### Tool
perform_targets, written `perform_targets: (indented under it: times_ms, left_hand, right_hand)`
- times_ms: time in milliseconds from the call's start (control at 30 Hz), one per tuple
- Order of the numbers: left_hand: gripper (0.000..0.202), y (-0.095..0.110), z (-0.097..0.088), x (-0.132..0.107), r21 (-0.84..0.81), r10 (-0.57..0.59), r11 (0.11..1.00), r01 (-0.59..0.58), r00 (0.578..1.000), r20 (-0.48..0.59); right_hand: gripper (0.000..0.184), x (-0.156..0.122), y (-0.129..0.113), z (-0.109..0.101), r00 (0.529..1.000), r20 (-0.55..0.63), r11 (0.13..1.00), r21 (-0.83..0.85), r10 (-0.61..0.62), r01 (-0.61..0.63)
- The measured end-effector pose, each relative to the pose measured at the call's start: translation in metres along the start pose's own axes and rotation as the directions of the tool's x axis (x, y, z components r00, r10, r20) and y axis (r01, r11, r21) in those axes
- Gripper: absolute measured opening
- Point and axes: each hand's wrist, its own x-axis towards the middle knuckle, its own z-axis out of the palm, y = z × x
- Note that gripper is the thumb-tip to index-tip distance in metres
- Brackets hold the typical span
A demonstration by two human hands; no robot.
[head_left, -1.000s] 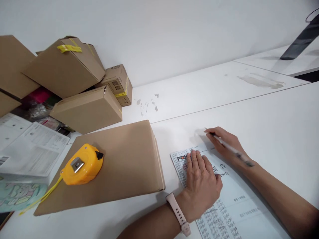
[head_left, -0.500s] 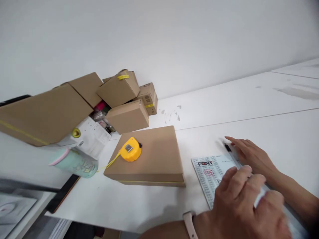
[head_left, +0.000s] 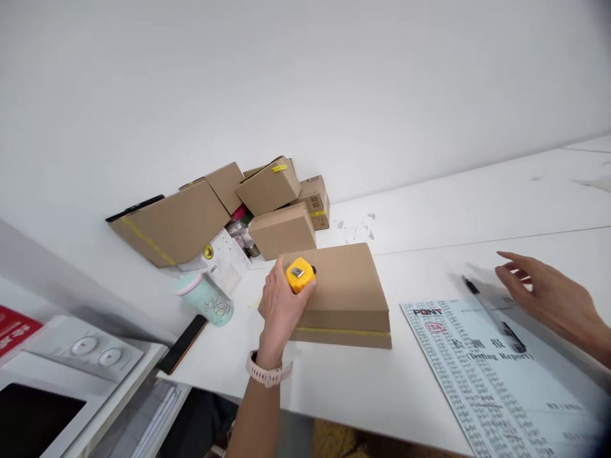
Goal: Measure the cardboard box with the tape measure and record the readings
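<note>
My left hand [head_left: 280,299], with a pale pink watch band on its wrist, is closed round a yellow tape measure [head_left: 300,275]. The tape measure is at the top of a closed brown cardboard box [head_left: 346,273] on the white table. Over at the right, my right hand [head_left: 541,283] hovers above the far edge of a light blue report booklet [head_left: 482,388]. Its fingers are curved and apart, with nothing seen in them. A clear pen with a black tip [head_left: 491,312] lies slanted across the booklet, just left of that hand.
Several cardboard boxes [head_left: 281,232] are piled against the wall at the back left. In front of them are a white printed packet [head_left: 228,264], a mint tumbler [head_left: 207,299] and a dark flat phone-like object [head_left: 184,343]. A white appliance [head_left: 95,346] stands at lower left.
My left hand has left the booklet and closed on the tape measure. My right hand has lifted off the pen, which now lies on the booklet. The view has shifted left.
</note>
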Motion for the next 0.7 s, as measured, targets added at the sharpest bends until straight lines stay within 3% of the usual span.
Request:
perform_targets:
  times_ms: [67,167,233,267,300,367,467,567,700]
  left_hand:
    - [0.070,-0.001,-0.002,0.002,-0.090,-0.013,0.996,0.017,0.999,0.042]
    - [0.059,0.004,-0.005,0.000,-0.292,-0.027,0.954,0.062,0.992,0.119]
    - [0.054,0.014,-0.010,-0.004,-0.455,-0.008,0.884,0.112,0.974,0.224]
    - [0.054,0.020,-0.013,-0.006,-0.525,0.013,0.838,0.148,0.957,0.291]
    - [0.055,0.027,-0.017,-0.008,-0.579,0.040,0.793,0.188,0.933,0.357]
    - [0.058,0.040,-0.022,-0.010,-0.638,0.091,0.722,0.269,0.877,0.472]
    - [0.055,0.051,-0.025,-0.010,-0.654,0.130,0.671,0.349,0.814,0.567]
    - [0.050,0.051,-0.027,-0.007,-0.643,0.125,0.669,0.372,0.797,0.591]
    - [0.048,0.038,-0.037,0.003,-0.609,0.091,0.697,0.379,0.795,0.599]
  right_hand:
    - [0.024,0.005,-0.020,-0.013,1.000,-0.028,1.000,-0.006,0.004,-0.004]
    - [0.029,0.008,-0.069,-0.031,0.999,-0.038,0.997,0.078,0.021,-0.018]
    - [0.035,0.006,-0.112,-0.039,0.998,0.035,0.966,0.249,0.057,-0.064]
    - [0.037,0.003,-0.135,-0.041,0.985,0.140,0.925,0.353,0.096,-0.140]
    - [0.042,0.001,-0.158,-0.043,0.961,0.264,0.874,0.442,0.088,-0.202]
    - [0.055,-0.005,-0.202,-0.042,0.856,0.516,0.748,0.581,-0.032,-0.322]
    - [0.062,-0.014,-0.253,-0.033,0.706,0.702,0.635,0.586,-0.089,-0.503]
    - [0.061,-0.021,-0.282,-0.022,0.650,0.756,0.608,0.552,-0.077,-0.570]
    - [0.061,-0.016,-0.293,-0.010,0.610,0.789,0.610,0.521,-0.076,-0.598]
